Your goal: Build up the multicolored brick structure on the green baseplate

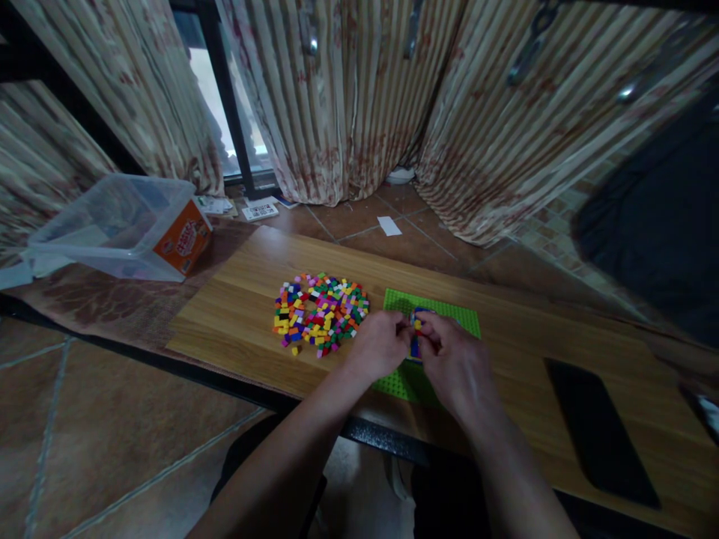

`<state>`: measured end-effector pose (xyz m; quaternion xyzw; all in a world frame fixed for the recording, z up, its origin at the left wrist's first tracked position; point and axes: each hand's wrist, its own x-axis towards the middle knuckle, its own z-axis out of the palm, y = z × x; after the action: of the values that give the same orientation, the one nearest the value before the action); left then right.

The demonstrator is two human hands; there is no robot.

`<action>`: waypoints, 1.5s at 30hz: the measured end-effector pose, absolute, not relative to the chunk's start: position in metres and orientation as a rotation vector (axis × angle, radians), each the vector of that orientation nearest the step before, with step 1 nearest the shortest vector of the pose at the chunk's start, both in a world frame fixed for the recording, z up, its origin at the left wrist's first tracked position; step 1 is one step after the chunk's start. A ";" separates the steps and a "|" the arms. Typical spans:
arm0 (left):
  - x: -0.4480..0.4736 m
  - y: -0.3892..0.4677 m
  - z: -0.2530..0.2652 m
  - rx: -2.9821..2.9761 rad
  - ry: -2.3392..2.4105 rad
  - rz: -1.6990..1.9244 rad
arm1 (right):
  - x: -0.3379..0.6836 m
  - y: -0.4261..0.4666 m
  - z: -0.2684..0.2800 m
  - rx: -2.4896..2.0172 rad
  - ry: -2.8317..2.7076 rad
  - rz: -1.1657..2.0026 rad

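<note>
Our left hand [382, 343] and right hand [457, 363] curl nearly closed over the green studded baseplate [405, 380]; whether either grips the yellow brick [417, 325], we cannot tell.

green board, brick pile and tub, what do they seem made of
Green board: likely moulded plastic, satin-looking, with rows of studs. Brick pile: probably plastic, in solid bright colours; finish too small to judge. Tub: probably plastic, smooth-looking; its walls are see-through.

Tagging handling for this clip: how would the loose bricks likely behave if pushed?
The loose bricks would probably scatter, as they lie unjoined. Each looks small, so likely light. Boxy shapes suggest sliding more than rolling.
</note>
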<state>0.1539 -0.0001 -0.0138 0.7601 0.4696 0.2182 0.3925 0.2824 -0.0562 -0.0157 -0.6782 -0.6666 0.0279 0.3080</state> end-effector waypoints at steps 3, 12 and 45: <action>0.154 -0.001 -0.015 1.934 1.200 0.557 | 0.282 -0.056 -0.017 -1.780 -1.728 0.101; 0.156 -0.002 -0.017 1.960 1.212 0.576 | 0.281 -0.055 -0.018 -1.769 -1.665 0.160; 0.157 -0.007 -0.014 2.032 1.250 0.562 | 0.283 -0.055 -0.022 -1.680 -1.471 0.319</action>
<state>0.1570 -0.0071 -0.0139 0.7800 0.4800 0.2157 0.3386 0.2829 -0.0546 -0.0224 -0.6730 -0.5892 0.1276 0.4285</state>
